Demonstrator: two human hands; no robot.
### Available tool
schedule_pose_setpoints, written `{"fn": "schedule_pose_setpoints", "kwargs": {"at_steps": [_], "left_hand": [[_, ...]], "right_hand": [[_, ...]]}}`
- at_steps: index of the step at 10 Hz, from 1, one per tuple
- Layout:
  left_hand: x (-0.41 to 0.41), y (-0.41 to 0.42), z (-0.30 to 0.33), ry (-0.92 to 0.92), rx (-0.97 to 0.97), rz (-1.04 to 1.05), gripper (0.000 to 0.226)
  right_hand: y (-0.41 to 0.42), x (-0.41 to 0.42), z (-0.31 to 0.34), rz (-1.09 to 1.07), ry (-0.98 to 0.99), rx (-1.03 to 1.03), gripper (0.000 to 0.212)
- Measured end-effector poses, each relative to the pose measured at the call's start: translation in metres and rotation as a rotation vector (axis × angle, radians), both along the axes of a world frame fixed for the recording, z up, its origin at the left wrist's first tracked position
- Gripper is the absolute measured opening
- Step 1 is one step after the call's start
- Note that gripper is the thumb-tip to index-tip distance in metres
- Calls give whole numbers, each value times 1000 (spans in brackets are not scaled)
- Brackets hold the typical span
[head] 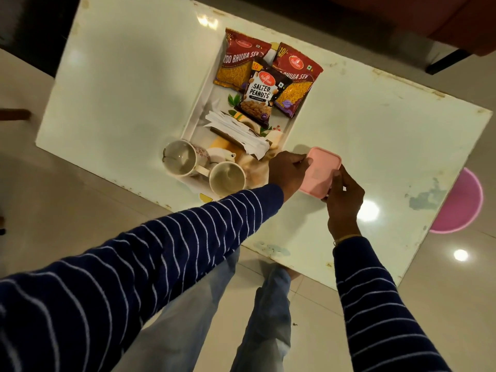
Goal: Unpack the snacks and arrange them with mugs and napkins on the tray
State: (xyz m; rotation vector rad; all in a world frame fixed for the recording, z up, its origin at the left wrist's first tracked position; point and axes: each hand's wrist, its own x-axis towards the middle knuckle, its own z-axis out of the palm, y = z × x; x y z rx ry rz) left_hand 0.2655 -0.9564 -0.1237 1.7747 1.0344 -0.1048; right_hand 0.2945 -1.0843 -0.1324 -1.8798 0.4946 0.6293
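Holding the pink plastic box with a lid (319,174) beside the white tray (200,108), our left hand (288,171) and right hand (345,196) both grip it. Snack packets (259,89), paper napkins (236,132) and two mugs (179,159) sit inside already; the box stays shut.

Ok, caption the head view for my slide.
Both hands, left and right, hold a pink lidded box beside the tray of snack packets, napkins and mugs.

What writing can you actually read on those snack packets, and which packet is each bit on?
"SALTED PEANUTS", "Haldiram's", "10": black peanut packet.
"...OO BHUJIA SEV": left red packet, first letters cut off.
"...BHUJIA SEV", "10/-": right red packet, partly covered.
The small print on all three is too blurred to read.
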Motion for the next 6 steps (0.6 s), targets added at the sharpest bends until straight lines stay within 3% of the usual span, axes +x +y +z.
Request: {"fn": "schedule_pose_setpoints", "kwargs": {"at_steps": [2,3,4,5,6], "left_hand": [[5,7,6,34,-14,-49,27],[5,9,15,97,28,-171,33],[6,15,42,124,51,-226,53],[3,26,74,6,99,-267,65],[-10,52,142,-67,398,-594,68]], "right_hand": [[-2,9,4,-28,72,8,29],[-5,9,14,30,67,-49,24],[-1,18,44,171,-13,-198,36],[3,18,78,267,-95,-308,47],[-4,-8,150,348,-290,-335,57]]}}
